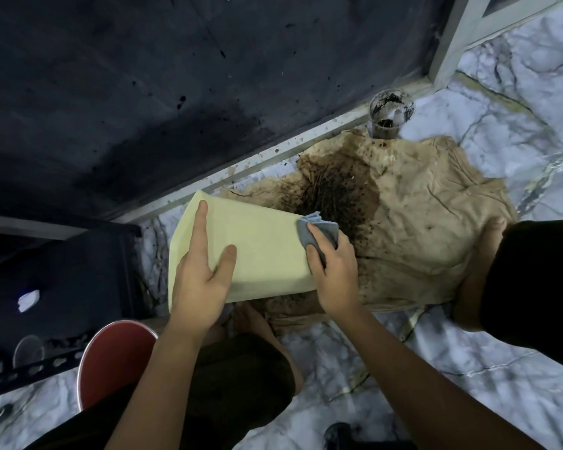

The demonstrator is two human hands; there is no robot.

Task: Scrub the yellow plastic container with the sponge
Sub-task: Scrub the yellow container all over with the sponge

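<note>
Your left hand point(202, 271) steadies the yellow container point(257, 251), held tilted over the stained cloth point(420, 228) on the floor, fingers point(199, 222) spread flat on its side. Your right hand point(333, 271) has its fingers clamped on the grey sponge point(322, 232) at the container's 3 o'clock edge. Press firmly and work in short strokes toward 9 o'clock.

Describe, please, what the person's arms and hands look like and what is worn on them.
Both forearms are bare as far as the frame shows; no sleeves reach into view. The left hand and right hand wear no gloves, and no rings, watch or bracelets are visible. Nails are short and unpainted.
</note>
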